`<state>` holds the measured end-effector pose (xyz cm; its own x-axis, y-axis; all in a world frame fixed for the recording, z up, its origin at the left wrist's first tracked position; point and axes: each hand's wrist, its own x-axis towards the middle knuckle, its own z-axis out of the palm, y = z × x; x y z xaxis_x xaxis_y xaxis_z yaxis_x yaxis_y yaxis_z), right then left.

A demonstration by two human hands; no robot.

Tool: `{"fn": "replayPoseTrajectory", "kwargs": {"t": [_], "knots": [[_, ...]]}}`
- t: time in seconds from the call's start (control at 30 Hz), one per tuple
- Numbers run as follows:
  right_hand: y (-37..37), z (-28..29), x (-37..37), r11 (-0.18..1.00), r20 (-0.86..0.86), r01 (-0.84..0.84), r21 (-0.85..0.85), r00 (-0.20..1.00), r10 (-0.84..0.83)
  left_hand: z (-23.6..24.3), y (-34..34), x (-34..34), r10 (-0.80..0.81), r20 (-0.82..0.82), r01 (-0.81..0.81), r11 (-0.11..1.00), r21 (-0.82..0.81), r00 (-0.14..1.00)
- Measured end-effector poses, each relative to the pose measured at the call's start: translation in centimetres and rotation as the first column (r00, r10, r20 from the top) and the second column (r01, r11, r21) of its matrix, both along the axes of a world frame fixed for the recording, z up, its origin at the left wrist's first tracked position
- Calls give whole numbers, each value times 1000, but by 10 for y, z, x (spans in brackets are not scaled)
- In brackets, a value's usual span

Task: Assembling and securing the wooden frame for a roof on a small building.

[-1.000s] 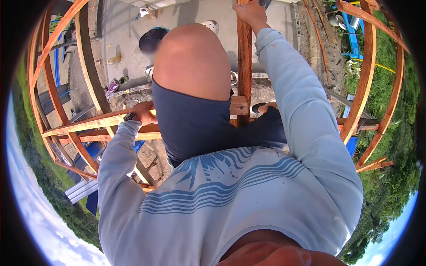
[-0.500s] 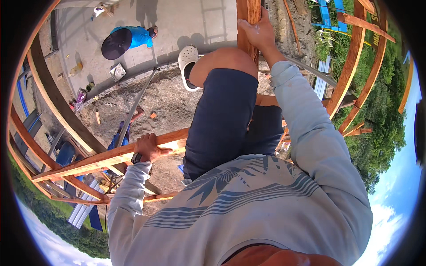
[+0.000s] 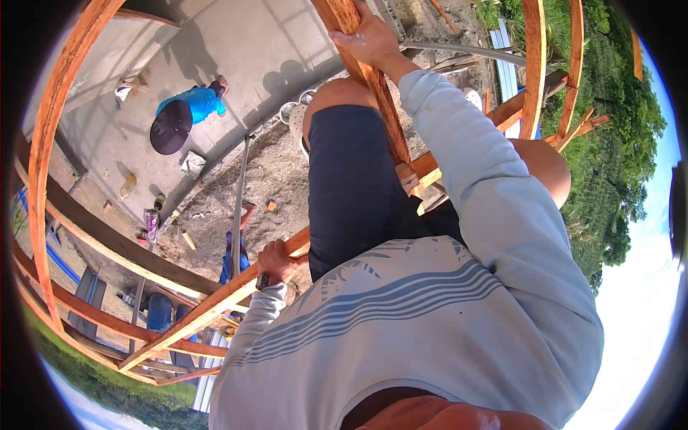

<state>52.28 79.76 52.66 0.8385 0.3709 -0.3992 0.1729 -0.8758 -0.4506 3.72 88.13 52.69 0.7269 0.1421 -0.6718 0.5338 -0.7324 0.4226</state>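
High on a wooden frame, my left hand [image 3: 278, 262] is closed over a horizontal wooden beam [image 3: 201, 312] beside my left thigh. A dark watch [image 3: 262, 281] sits on that wrist. My right hand [image 3: 369, 39] wraps round an upright wooden post [image 3: 387, 115], fingers partly hidden behind it. My knees are apart, in dark shorts [image 3: 351, 165], with the post between them. White clogs show on my feet, the left one [image 3: 297, 120] below the left knee and the right one [image 3: 473, 98] beyond my right sleeve.
Far below, a person in a blue shirt [image 3: 197, 102] and dark round hat bends over a concrete floor [image 3: 244, 43]. Another person in blue [image 3: 235, 258] is partly hidden by the beam. Curved-looking timbers [image 3: 534, 72] rise at right, others [image 3: 44, 165] at left. A metal bar [image 3: 459, 49] crosses behind the post.
My right knee has swung out to the right, so my legs are spread wider. The view has turned and shifted. Both hands still grip the same timbers.
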Motion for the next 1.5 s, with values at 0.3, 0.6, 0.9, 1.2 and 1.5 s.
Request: {"fn": "replayPoseTrajectory", "kwargs": {"t": [0.3,0.6,0.9,1.2,1.5], "knots": [[17,-45,2,996,15,-69,47,998,69,-20,-6,-8,88,-85,-83,995,59,993],[51,-20,-17,981,-13,-59,182,998,63,-94,45,-66,-452,-113,450,892,-48,885],[30,-42,-1,952,-43,44,304,999,-33,38,190,434,-14,909,-287,947,146,417],[-74,49,-65,754,170,187,630,914,-368,12,261,579,-44,704,-477,705,524,708],[-2,51,-36,647,48,24,762,994,-93,26,274,575,-30,671,-418,761,496,741]]}}
